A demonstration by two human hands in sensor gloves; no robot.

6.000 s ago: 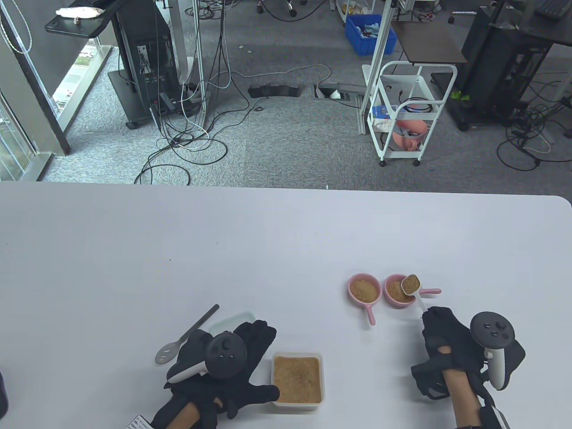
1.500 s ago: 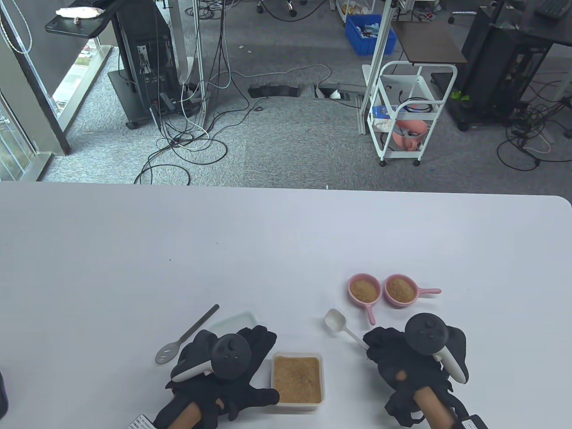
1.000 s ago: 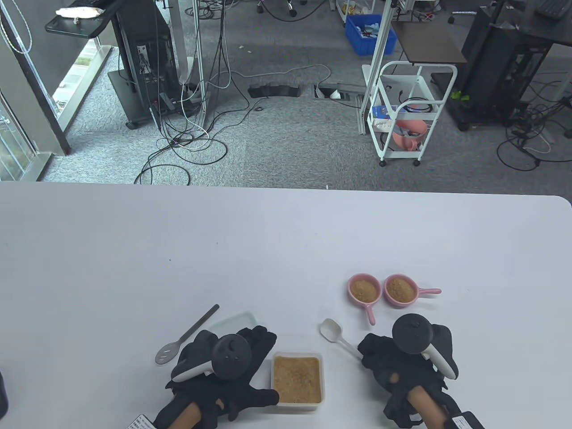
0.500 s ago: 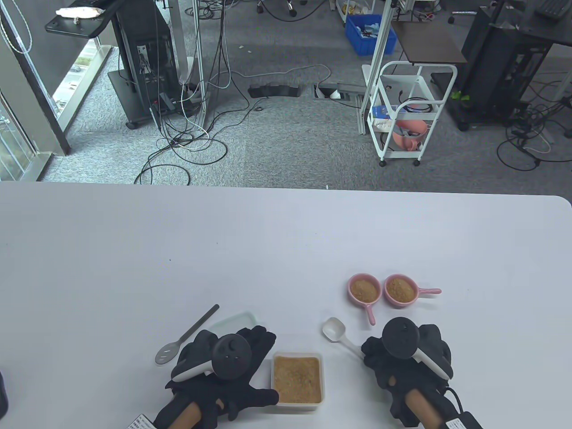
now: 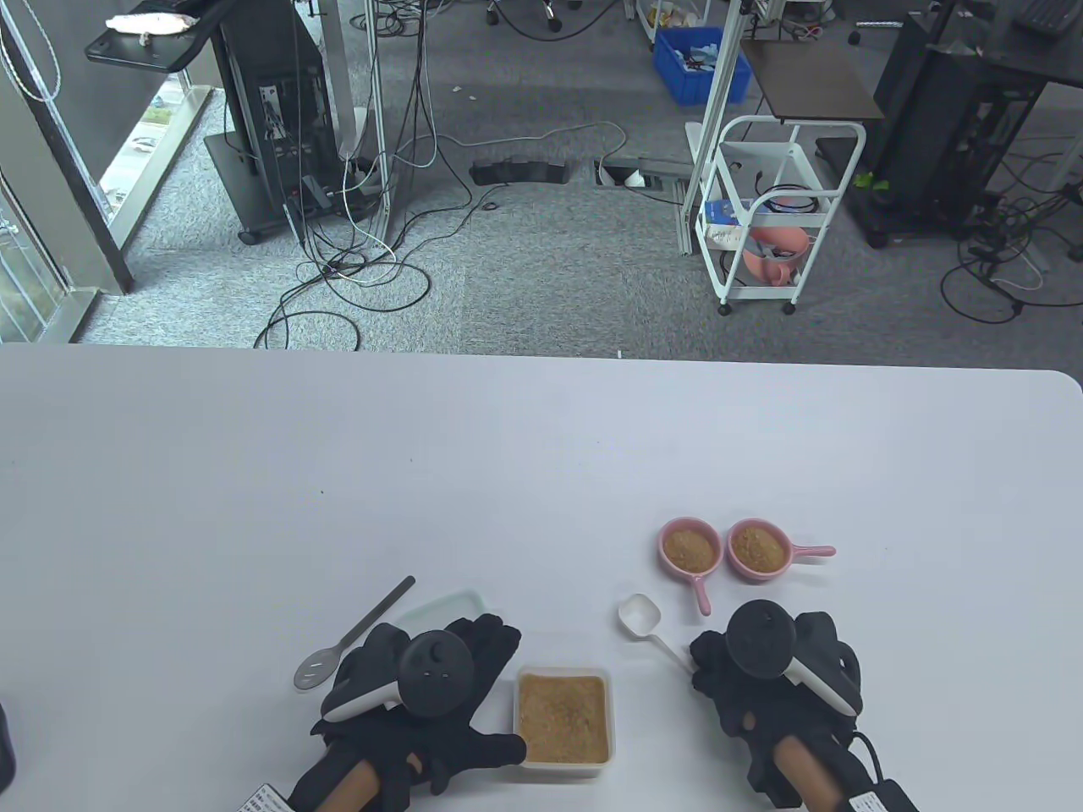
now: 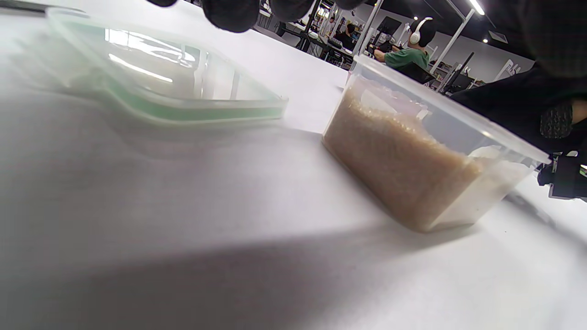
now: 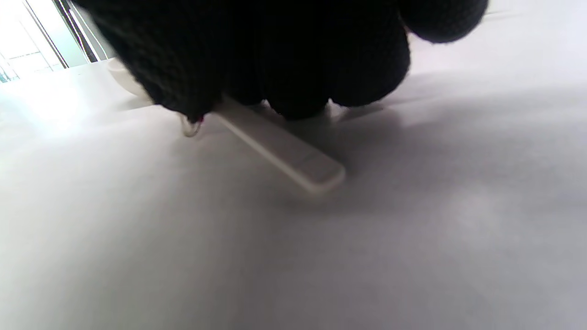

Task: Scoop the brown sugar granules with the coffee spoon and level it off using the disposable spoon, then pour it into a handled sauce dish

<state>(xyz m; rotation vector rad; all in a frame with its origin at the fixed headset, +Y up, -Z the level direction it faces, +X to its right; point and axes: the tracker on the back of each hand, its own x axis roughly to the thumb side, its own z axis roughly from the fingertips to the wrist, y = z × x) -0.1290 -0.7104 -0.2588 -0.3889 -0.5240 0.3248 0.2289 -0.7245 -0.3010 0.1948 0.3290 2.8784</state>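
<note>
The right hand (image 5: 774, 681) in a black knitted glove grasps the thin white plastic coffee spoon (image 5: 647, 626). The left hand (image 5: 423, 685) lies flat, fingers relaxed, beside the clear square sugar box (image 5: 563, 717).

grey carpet (image 5: 541, 254), white trolley (image 5: 774, 220)

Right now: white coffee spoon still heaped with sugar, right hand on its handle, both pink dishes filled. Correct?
One thing is off: the white coffee spoon is empty, not heaped; the table view shows a bare white bowl. The rest holds: the right hand grips its handle, with the handle's end down on the table in the right wrist view, and both pink dishes hold brown sugar.
</note>
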